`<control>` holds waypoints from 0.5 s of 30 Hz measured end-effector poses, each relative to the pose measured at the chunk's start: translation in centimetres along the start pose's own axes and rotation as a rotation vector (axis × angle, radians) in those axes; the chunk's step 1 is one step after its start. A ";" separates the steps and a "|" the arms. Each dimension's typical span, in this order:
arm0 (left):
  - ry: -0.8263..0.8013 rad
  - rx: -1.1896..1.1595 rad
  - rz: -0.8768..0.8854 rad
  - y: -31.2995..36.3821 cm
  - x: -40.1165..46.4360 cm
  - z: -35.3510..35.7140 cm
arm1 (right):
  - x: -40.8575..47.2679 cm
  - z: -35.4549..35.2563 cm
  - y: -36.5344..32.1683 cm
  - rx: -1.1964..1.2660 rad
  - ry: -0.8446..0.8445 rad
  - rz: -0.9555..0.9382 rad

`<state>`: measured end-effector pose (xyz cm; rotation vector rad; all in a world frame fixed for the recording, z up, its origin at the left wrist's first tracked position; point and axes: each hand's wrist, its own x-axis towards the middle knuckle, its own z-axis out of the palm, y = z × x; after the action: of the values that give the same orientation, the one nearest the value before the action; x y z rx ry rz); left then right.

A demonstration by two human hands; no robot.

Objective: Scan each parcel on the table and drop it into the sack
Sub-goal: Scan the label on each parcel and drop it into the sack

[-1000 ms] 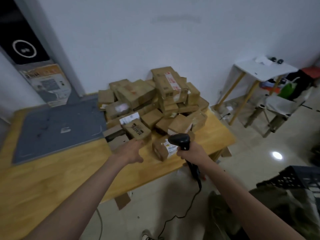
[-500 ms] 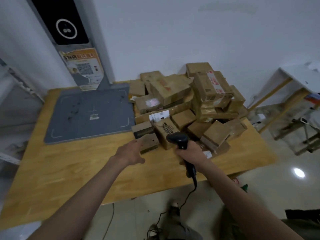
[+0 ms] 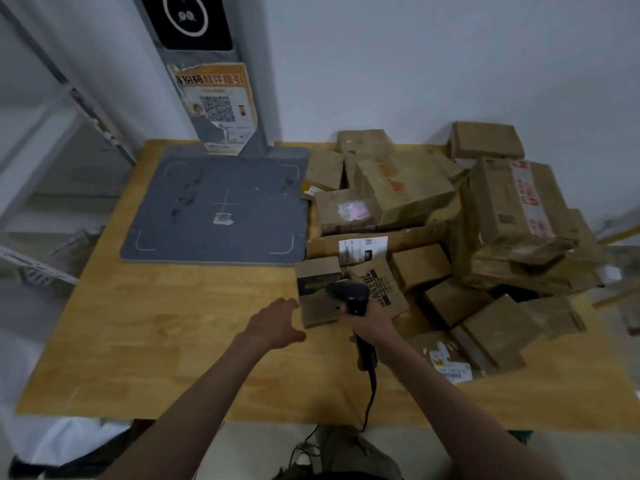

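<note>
A heap of brown cardboard parcels (image 3: 450,237) covers the right half of the wooden table (image 3: 173,341). At its near left corner lies a small parcel (image 3: 318,310) below another with a dark band (image 3: 317,277). My left hand (image 3: 277,323) reaches toward the small parcel with fingers spread, just short of its left edge. My right hand (image 3: 370,323) grips the handle of a black barcode scanner (image 3: 349,296), whose head hangs over these parcels. The scanner cable drops over the table's front edge. No sack is in view.
A grey scanning mat (image 3: 218,206) lies at the table's back left, with a grey post (image 3: 214,81) bearing an orange QR poster behind it. A metal shelf rack (image 3: 52,168) stands to the left. A white wall runs behind.
The view has swung left and down, nearer the table, so the side table and crate at right are gone. My left hand has stretched closer to the small parcel; my right keeps the scanner.
</note>
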<state>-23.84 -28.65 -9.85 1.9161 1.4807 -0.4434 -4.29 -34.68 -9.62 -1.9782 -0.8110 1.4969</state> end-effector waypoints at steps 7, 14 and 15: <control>-0.009 -0.330 -0.085 0.6 2.7 1.5 | 3.2 0.5 0.0 -0.047 -0.051 -0.030; -0.013 -0.642 -0.091 0.1 3.5 2.6 | 4.0 1.0 0.1 0.072 -0.062 0.031; -0.015 -0.673 -0.072 0.0 3.3 2.7 | 3.9 1.2 0.1 0.089 -0.062 0.028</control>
<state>-22.47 -28.10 -13.89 1.3246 1.4513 0.0238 -4.64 -31.86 -12.53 -1.8937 -0.7316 1.5902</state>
